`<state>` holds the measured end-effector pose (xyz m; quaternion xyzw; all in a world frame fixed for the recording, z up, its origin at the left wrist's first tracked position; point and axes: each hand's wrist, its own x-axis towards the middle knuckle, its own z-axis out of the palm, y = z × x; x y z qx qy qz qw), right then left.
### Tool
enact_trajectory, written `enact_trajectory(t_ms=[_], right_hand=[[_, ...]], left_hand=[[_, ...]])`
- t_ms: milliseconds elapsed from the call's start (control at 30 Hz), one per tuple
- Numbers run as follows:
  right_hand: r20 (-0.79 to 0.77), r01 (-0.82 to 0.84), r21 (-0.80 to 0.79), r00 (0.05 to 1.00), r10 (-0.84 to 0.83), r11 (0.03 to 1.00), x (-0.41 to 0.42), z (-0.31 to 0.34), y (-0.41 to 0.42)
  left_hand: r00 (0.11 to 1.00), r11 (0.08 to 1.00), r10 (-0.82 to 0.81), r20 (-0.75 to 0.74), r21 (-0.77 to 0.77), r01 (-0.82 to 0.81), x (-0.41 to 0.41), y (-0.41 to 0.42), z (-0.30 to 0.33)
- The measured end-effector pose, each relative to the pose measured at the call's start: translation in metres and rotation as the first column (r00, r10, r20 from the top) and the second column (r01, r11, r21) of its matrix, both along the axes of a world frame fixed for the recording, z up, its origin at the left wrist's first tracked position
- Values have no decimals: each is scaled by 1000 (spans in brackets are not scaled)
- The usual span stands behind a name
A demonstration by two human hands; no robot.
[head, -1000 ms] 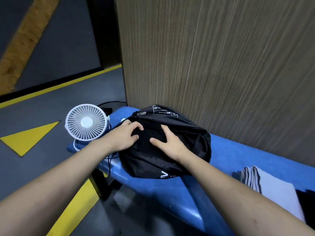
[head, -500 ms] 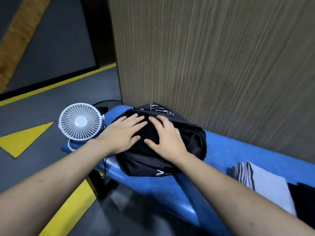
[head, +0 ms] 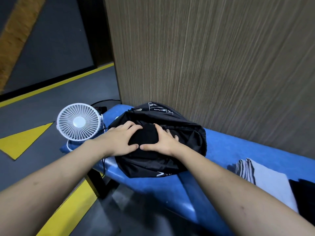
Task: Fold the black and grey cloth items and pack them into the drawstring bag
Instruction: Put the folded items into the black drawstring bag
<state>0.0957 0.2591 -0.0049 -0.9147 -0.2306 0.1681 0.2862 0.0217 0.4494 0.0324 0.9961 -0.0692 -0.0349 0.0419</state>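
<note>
Two bare forearms reach in from the near edge over a blue padded counter (head: 153, 188). Toward its near right corner lies a folded grey cloth with dark stripes (head: 265, 178), and a black cloth (head: 305, 193) sits just beside it at the right frame edge. Further along, at the left end of the counter, a black drawstring bag (head: 150, 166) lies on the padding. The left hand (head: 119, 140) and the right hand (head: 162, 142) both rest on a black cloth bundle (head: 144, 135) in the bag's mouth, fingers spread and slightly bent, thumbs nearly meeting at its near side; they press on it rather than clutch it. Just left of the bag, at the counter's left end, stands a white desk fan (head: 78, 121). Behind the bag rises a wood-grain panel (head: 213, 57), touching the counter's far edge.
</note>
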Motion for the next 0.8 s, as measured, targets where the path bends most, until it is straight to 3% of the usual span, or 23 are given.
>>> enact_trajectory(t_ms=[167, 300, 400, 500, 600, 667, 800], right_hand=[[31, -19, -32, 999, 20, 999, -1, -2, -2], [167, -10, 90, 986, -5, 996, -11, -9, -9], [146, -17, 167, 989, -8, 986, -16, -11, -16], [133, -54, 147, 991, 34, 988, -13, -17, -17], [125, -87, 82, 989, 77, 993, -9, -21, -16], [125, -98, 29, 988, 94, 995, -8, -17, -20], [130, -177, -2, 976, 176, 984, -8, -11, -33]], left_hand=[[998, 998, 41, -54, 41, -39, -7, 7, 4], [997, 998, 49, -52, 49, -46, -9, 6, -2], [997, 997, 72, -26, 39, -71, -4, -2, 0], [972, 986, 21, 234, 154, -59, 1, -20, 5], [872, 965, -238, 428, 207, 162, 8, -44, 7], [865, 938, -343, 366, 178, 296, 15, -56, 3], [936, 952, -298, 186, 126, 278, 29, -63, -7]])
